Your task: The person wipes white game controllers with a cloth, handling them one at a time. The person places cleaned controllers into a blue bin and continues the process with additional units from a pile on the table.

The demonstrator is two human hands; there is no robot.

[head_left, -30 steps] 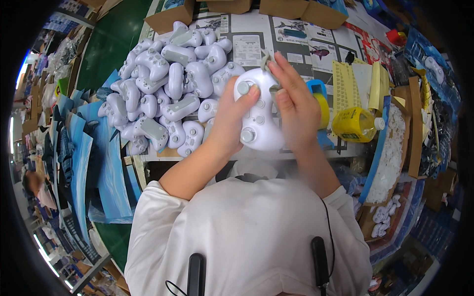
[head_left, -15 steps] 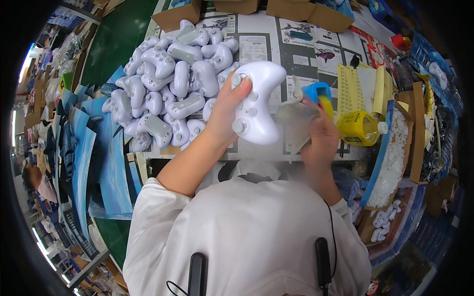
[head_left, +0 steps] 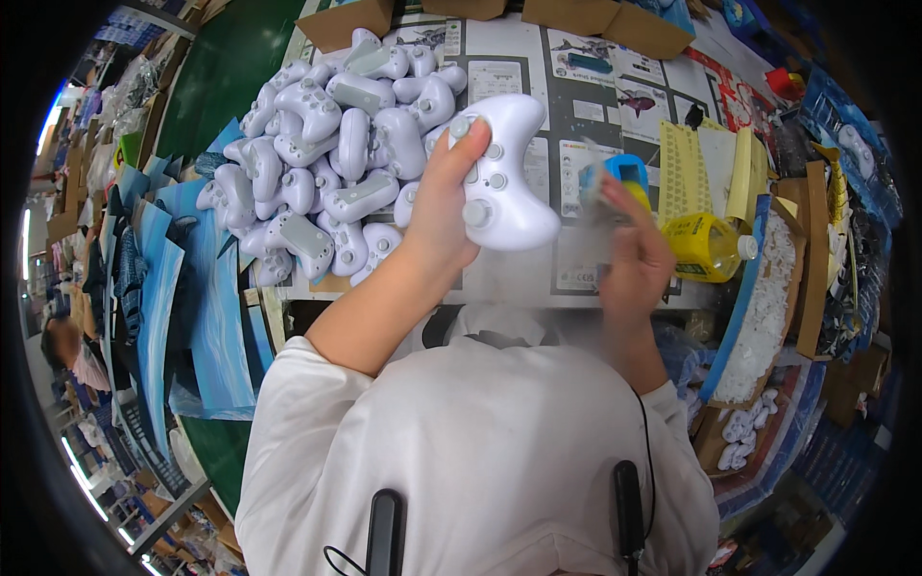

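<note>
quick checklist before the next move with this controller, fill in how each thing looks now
1. Left hand has a grip on the white controller: ok, thumb on its front near a stick.
2. Controller front in view: ok, sticks and buttons show.
3. Controller back clean: cannot tell, it faces away.
4. Right hand clear of the controller: ok, a gap shows.
5. Greyish thing by the right hand held firmly: cannot tell, blurred.
6. White cap on the yellow bottle: ok, in place.

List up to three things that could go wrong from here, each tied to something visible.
The white controller could slip, since only the left hand holds it. The right hand, blurred, might knock the yellow bottle close beside it. Heaped controllers, lying on one another, might slide.
</note>
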